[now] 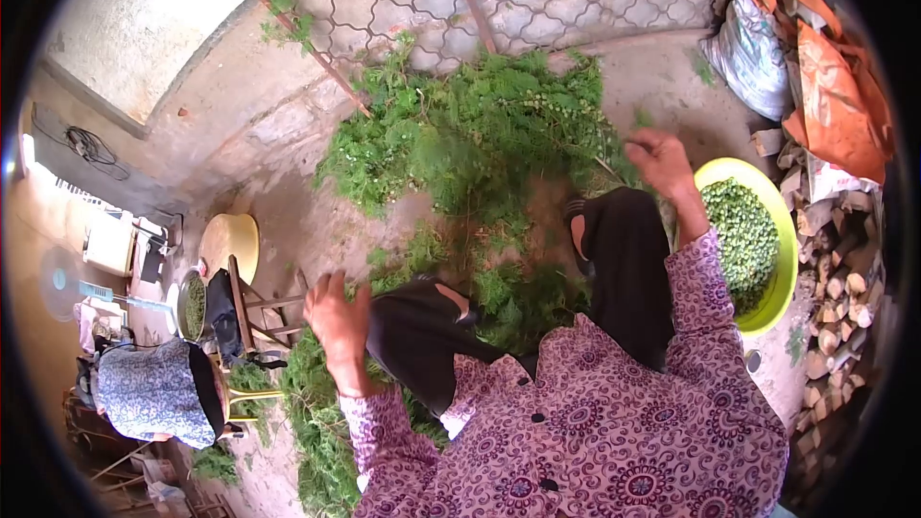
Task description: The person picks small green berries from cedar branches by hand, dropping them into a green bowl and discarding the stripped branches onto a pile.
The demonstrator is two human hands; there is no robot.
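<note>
My right hand (664,171) is raised above my right knee, its fingers curled together at the edge of the leafy pile. Whether a sprig is in those fingers I cannot make out. My left hand (338,322) hovers beside my left knee with fingers apart, and nothing shows in it. Ahead of my feet lies a large heap of feathery green branches (460,134), partly blurred. More cut greenery (317,422) lies on the floor to my left. A yellow-green basin (789,273) stands by my right arm, holding many small green pieces (739,240).
A metal lattice (537,0) closes off the far side. Stacked firewood (835,326), a white sack (753,58) and an orange bag (835,96) line the right. At left are another person (158,388), a fan (62,283), a round yellowish tub (230,240) and a wooden stool (240,307).
</note>
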